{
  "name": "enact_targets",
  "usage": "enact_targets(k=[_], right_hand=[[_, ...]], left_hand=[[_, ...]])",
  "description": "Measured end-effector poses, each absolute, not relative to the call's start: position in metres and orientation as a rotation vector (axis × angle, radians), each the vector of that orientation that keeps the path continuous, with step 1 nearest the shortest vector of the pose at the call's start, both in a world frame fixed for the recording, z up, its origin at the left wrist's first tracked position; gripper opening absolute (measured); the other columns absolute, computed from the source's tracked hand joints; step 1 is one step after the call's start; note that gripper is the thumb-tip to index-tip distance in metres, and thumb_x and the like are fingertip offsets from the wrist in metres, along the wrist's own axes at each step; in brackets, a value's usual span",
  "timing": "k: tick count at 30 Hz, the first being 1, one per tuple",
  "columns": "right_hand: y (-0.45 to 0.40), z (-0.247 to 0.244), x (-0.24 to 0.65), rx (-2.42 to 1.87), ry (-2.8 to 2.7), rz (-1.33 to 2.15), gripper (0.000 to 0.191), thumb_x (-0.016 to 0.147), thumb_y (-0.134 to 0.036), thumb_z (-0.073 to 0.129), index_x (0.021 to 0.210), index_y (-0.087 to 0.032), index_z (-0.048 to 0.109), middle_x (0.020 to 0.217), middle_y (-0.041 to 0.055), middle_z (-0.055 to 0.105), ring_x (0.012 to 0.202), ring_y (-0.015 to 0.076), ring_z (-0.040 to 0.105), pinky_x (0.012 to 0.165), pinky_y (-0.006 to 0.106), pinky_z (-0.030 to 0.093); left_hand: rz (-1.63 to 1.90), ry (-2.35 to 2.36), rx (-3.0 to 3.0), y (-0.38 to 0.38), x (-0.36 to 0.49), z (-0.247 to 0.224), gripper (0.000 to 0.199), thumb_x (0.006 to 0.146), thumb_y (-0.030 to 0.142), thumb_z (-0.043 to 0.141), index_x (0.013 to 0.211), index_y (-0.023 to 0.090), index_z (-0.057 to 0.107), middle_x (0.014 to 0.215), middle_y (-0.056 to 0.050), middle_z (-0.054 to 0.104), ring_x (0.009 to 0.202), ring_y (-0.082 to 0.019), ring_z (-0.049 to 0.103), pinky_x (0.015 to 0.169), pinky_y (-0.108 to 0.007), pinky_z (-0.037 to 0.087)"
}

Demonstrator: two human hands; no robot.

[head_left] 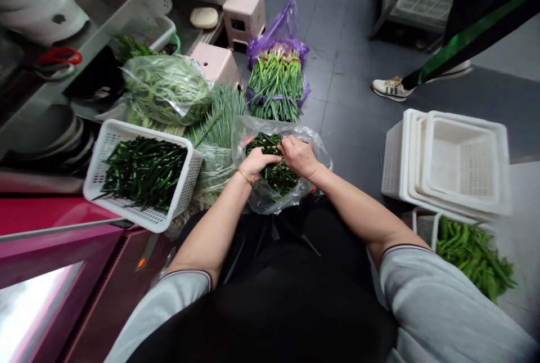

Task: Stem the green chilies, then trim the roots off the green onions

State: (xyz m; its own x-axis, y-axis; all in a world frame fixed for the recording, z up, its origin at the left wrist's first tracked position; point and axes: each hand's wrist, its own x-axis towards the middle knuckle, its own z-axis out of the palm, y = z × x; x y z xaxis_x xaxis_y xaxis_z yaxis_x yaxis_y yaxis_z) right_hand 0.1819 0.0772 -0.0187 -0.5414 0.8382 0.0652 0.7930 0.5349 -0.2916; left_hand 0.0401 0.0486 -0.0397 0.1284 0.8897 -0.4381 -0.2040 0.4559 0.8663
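Note:
Dark green chili peppers (282, 180) fill an open clear plastic bag (262, 198) in front of my body. My left hand (256, 162), with a gold bracelet at the wrist, is closed on some of the peppers, its thumb reaching across them. Close beside it, over the same bag, my right hand (298, 156) has its fingers pinched together on a pepper; the fingertips are partly hidden. To the left, a white perforated basket (184, 191) tilts toward me and holds a pile of the same dark chili peppers (141, 174).
Green onions in a purple bag (291, 25) lie ahead, beside pink stools (244, 5). A bagged bundle of greens (169, 87) sits left. On the right are stacked white baskets (500, 155) and lighter green peppers (472, 253). Another person's shoe (392, 88) stands beyond.

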Motion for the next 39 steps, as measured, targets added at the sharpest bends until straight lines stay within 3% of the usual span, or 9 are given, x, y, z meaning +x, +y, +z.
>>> enact_targets(k=[7,10,13,17,22,26,31,36,39], right_hand=[[0.096,-0.015,0.187,-1.622,-2.139,1.367,0.033,0.100,-0.032,0.033,0.093,-0.015,0.060,0.079,0.0073,0.067,0.065,0.0155,0.063,0.062,0.027,0.051],[0.108,-0.032,0.193,-1.806,-2.535,1.050,0.022,0.091,-0.031,0.055,0.094,-0.013,0.067,0.097,0.0146,0.072,0.086,0.0217,0.069,0.075,0.030,0.053],[0.117,-0.054,0.192,-1.949,-2.863,0.644,0.030,0.084,-0.031,0.064,0.103,-0.010,0.071,0.113,0.0234,0.069,0.105,0.0307,0.066,0.085,0.036,0.052],[0.127,-0.060,0.197,-1.934,-2.891,0.758,0.041,0.080,-0.030,0.065,0.118,-0.014,0.068,0.105,0.0178,0.073,0.089,0.0268,0.070,0.075,0.031,0.054],[0.127,-0.040,0.213,-1.845,-2.517,1.163,0.036,0.090,-0.030,0.045,0.115,-0.017,0.067,0.077,0.0064,0.072,0.060,0.0174,0.065,0.057,0.026,0.052],[0.119,-0.033,0.211,-1.788,-2.532,0.934,0.036,0.093,-0.033,0.042,0.114,-0.017,0.066,0.089,0.0075,0.073,0.073,0.0184,0.066,0.066,0.027,0.051],[0.117,-0.042,0.203,-1.787,-2.953,0.684,0.049,0.081,-0.032,0.067,0.127,-0.014,0.061,0.118,0.0151,0.067,0.104,0.0259,0.063,0.082,0.030,0.048],[0.122,-0.035,0.202,-1.585,-3.035,0.571,0.032,0.087,-0.032,0.057,0.115,-0.020,0.067,0.114,0.0117,0.068,0.101,0.0259,0.062,0.079,0.032,0.046],[0.127,-0.016,0.204,-1.679,-2.896,0.527,0.028,0.085,-0.034,0.059,0.108,-0.020,0.068,0.109,0.0113,0.070,0.100,0.0262,0.062,0.080,0.032,0.046]], left_hand=[[1.166,1.390,1.071,0.052,0.034,-0.037,0.024,0.050,0.020,0.077,0.066,0.016,0.060,0.066,0.003,0.058,0.068,-0.013,0.054,0.070,-0.026,0.045],[1.152,1.238,0.814,0.054,0.027,-0.038,0.027,0.051,0.026,0.077,0.063,0.016,0.055,0.059,0.004,0.054,0.056,-0.010,0.050,0.059,-0.025,0.043],[1.091,1.129,0.704,0.056,0.021,-0.040,0.029,0.049,0.028,0.078,0.058,0.016,0.053,0.051,0.005,0.047,0.046,-0.008,0.043,0.048,-0.024,0.035],[1.060,1.125,0.717,0.056,0.021,-0.045,0.025,0.048,0.025,0.077,0.054,0.016,0.054,0.049,0.004,0.049,0.044,-0.007,0.042,0.045,-0.023,0.033],[1.021,1.245,0.788,0.057,0.036,-0.059,0.023,0.048,0.019,0.075,0.070,0.012,0.067,0.068,-0.003,0.069,0.063,-0.013,0.057,0.066,-0.027,0.046],[1.080,1.373,0.885,0.061,0.045,-0.066,0.028,0.048,0.020,0.078,0.072,0.014,0.065,0.074,-0.002,0.070,0.072,-0.015,0.061,0.077,-0.029,0.047],[1.151,1.172,0.830,0.058,0.032,-0.043,0.030,0.055,0.028,0.078,0.069,0.016,0.055,0.066,-0.001,0.067,0.060,-0.013,0.061,0.065,-0.027,0.048],[1.058,1.130,0.772,0.052,0.021,-0.028,0.032,0.055,0.026,0.078,0.071,0.015,0.053,0.063,-0.003,0.067,0.052,-0.012,0.059,0.057,-0.026,0.047],[1.079,1.194,0.710,0.053,0.022,-0.034,0.035,0.053,0.023,0.078,0.075,0.015,0.053,0.070,-0.005,0.069,0.060,-0.015,0.065,0.057,-0.026,0.048]])
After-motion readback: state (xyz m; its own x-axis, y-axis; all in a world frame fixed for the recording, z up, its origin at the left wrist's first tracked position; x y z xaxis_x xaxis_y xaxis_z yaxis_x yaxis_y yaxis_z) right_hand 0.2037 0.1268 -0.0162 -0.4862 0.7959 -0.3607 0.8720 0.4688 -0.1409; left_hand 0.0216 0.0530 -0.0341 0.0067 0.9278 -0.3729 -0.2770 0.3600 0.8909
